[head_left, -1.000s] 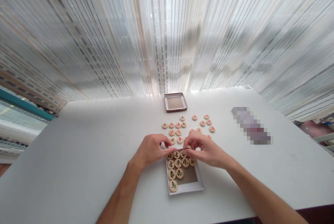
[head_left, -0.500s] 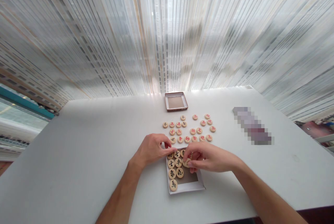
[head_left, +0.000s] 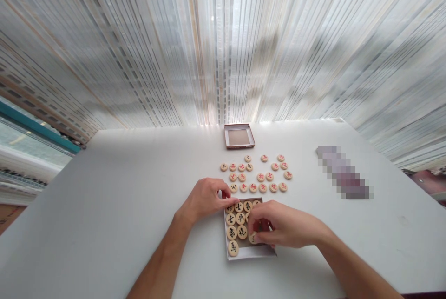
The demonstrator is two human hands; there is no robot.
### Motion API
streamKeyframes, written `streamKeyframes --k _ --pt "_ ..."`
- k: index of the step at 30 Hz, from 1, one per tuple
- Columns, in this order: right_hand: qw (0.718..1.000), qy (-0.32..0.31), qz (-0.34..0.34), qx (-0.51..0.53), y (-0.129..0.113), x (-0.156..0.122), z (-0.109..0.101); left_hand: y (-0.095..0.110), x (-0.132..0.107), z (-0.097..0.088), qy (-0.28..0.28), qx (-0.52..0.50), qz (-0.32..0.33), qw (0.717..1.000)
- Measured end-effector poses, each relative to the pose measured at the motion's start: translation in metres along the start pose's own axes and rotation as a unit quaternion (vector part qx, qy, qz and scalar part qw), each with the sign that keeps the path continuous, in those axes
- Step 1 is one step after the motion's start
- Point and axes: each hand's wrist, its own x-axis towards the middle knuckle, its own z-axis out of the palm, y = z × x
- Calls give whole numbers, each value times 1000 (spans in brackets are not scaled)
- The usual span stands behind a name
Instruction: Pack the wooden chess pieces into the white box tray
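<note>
Under my hands lies a shallow open box with rows of round wooden Chinese chess pieces marked in black. My left hand pinches the box at its far left corner, the thumb lying over the corner piece. My right hand is inside the right part of the box, thumb and fingers closed on a chess piece in the third row. Its tilt and the face of its character are partly hidden. One black horse piece sits alone in the front left corner. The right hand covers the box's right side.
Beyond the box, loose chess pieces, mostly red-marked, lie in uneven rows on the white table. A box lid lies open side up farther back. A blurred-out object is on the right. Pleated curtains hang behind.
My right hand has moved toward me within the box, from the second row to the third. A piece now shows at its fingertips there. The left hand stays at the corner.
</note>
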Motion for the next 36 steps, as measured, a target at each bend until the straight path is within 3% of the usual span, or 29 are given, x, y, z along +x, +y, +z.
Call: streamKeyframes --k 12,18,24,36 --pt "988 74 -9 -136 0 0 10 0 0 1 -1 -2 -5 1000" --pt "988 44 -23 -148 -7 -2 10 1 0 0 -1 -4 -5 1000" --pt "980 68 -7 -189 -6 -1 15 0 1 1 -4 -6 -8 1000" --pt "982 63 -12 -175 -9 -5 7 -1 0 1 -5 -7 -7 1000"
